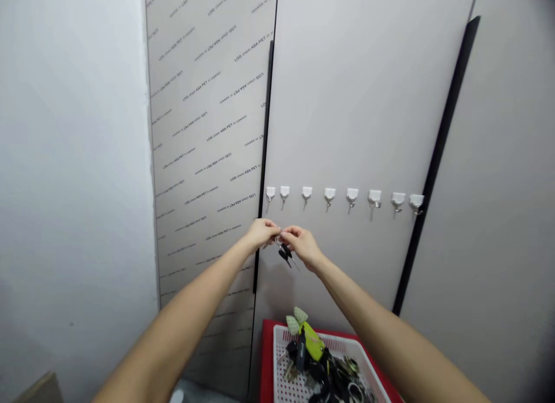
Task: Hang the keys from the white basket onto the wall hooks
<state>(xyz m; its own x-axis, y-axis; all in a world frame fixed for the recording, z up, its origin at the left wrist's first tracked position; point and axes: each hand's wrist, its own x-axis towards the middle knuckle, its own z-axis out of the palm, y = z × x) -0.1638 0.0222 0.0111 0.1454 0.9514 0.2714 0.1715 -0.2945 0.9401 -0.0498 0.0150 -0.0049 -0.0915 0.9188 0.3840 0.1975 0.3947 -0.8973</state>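
Observation:
Both my hands meet in front of the pale cabinet door, just below a row of white hooks (329,196). Between them hangs a bunch of keys (285,253) with black heads, on a metal ring. My left hand (262,234) pinches the bunch from the left, fingers closed. From the right, my right hand (301,244) has its thumb and fingers pressed together at the ring. The fingertips hide part of the ring. No keys hang on the hooks.
Below my hands a white plastic basket (277,385) holds many keys and a yellow-green key holder (313,342). It stands on a red surface (266,357). Long black handles (437,160) run along the door edges. A white wall (73,160) is at the left.

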